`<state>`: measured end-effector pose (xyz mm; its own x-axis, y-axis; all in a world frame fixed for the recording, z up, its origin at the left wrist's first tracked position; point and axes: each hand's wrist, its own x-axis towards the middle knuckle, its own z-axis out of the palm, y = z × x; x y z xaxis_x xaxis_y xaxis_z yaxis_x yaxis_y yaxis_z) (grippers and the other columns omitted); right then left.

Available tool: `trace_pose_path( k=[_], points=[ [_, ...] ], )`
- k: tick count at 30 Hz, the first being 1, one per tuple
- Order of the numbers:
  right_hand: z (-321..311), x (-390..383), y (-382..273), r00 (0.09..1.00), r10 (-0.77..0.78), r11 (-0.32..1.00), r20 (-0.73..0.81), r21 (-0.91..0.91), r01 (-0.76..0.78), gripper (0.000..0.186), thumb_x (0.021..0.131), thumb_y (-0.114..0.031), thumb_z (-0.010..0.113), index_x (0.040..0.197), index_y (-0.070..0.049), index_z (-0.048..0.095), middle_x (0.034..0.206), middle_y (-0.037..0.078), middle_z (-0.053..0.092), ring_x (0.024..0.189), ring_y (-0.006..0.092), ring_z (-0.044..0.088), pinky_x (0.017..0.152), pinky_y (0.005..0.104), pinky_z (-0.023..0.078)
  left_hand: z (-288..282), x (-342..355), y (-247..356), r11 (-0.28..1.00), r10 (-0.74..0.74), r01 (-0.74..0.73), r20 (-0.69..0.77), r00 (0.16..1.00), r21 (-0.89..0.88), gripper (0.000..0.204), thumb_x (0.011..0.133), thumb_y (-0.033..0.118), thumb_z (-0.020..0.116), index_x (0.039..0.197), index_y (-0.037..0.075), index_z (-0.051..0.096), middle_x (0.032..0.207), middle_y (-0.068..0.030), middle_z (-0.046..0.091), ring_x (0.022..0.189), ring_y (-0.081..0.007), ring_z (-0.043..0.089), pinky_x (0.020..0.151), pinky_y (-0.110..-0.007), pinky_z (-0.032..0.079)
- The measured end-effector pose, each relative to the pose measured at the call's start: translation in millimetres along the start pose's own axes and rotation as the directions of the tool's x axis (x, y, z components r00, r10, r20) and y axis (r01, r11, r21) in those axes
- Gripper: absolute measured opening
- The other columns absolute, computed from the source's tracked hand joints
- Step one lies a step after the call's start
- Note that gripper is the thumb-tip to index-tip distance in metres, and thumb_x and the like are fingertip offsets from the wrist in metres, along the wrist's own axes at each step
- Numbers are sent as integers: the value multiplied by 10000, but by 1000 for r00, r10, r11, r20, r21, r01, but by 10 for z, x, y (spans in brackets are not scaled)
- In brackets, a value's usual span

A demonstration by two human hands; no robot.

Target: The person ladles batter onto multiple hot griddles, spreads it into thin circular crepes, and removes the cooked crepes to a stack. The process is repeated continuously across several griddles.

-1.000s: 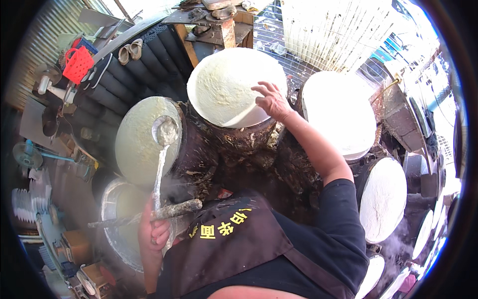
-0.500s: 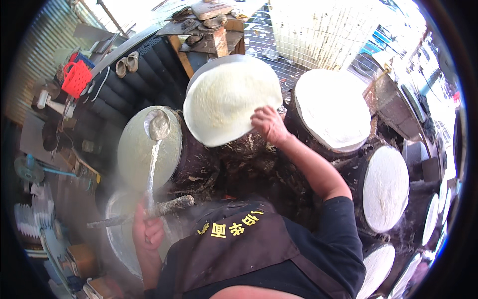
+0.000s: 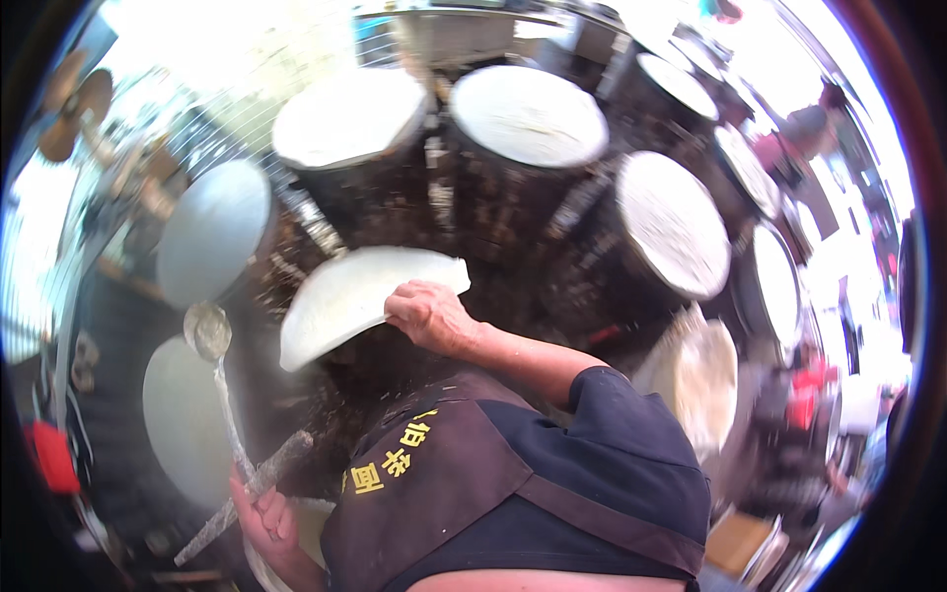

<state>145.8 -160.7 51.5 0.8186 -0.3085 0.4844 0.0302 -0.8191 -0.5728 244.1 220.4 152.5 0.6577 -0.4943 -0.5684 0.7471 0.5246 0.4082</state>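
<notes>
My right hand (image 3: pixel 431 316) is closed on the edge of a thin white flatbread sheet (image 3: pixel 345 301), pinched near its right end. The sheet is held up in front of my apron in a half-moon shape. In my left hand (image 3: pixel 266 521), at the lower left, are a metal ladle (image 3: pixel 207 333) with a batter-smeared bowl pointing away from me and a rough, crusted stick (image 3: pixel 281 464) crossing its handle. A bare grey griddle (image 3: pixel 215 234) lies beyond the sheet. Nearer on the left, a pale coated griddle (image 3: pixel 185 424) sits beside the ladle.
Dark drum stoves stand in a ring around me. White batter covers several tops, such as the far griddle (image 3: pixel 530 116) and the right griddle (image 3: pixel 674 225). A wrinkled sheet (image 3: pixel 695 385) hangs at the right. Another person (image 3: pixel 804 133) is at the far right, and a fan (image 3: pixel 77 104) is far left.
The flatbread sheet has come off its griddle in my right hand, leaving the metal bare. My view has swung to the right. My left hand still holds the ladle and stick.
</notes>
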Motion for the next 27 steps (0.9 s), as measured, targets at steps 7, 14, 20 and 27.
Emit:
trace_pose_path(
  k=[7,14,20,27],
  points=[
    [-739,-1342,-393,875,480,808,-64,-357,-469,96,793,-105,528,831,-84,614,861,109,617,876,306,614,728,423,499,275,-83,-2,946,-285,258,126,950,194,481,1025,416,360,1476,276,268,636,4,349,395,-65,304,261,-211,309],
    [-1866,-2268,-1379,543,715,566,-441,-90,-819,55,825,-73,541,800,-71,590,807,83,601,780,243,598,712,348,507,711,-242,134,836,-514,392,299,804,384,460,1022,391,393,1447,226,334,671,-39,401,408,-68,353,260,-206,341],
    [-3302,-3492,-2673,-46,733,469,-678,554,-688,103,860,-10,506,908,-34,594,835,24,599,718,120,554,627,265,488,914,-506,230,765,-615,447,322,719,464,451,1016,411,398,1412,197,396,665,-49,413,399,-80,353,255,-211,346],
    [-3216,-6045,-3582,-527,573,650,-628,740,-175,179,869,3,622,1047,13,603,903,60,651,766,165,640,676,293,538,1018,-748,349,699,-702,499,356,617,512,592,995,476,407,1283,-38,476,694,-104,536,382,-94,343,259,-223,351]
  ],
)
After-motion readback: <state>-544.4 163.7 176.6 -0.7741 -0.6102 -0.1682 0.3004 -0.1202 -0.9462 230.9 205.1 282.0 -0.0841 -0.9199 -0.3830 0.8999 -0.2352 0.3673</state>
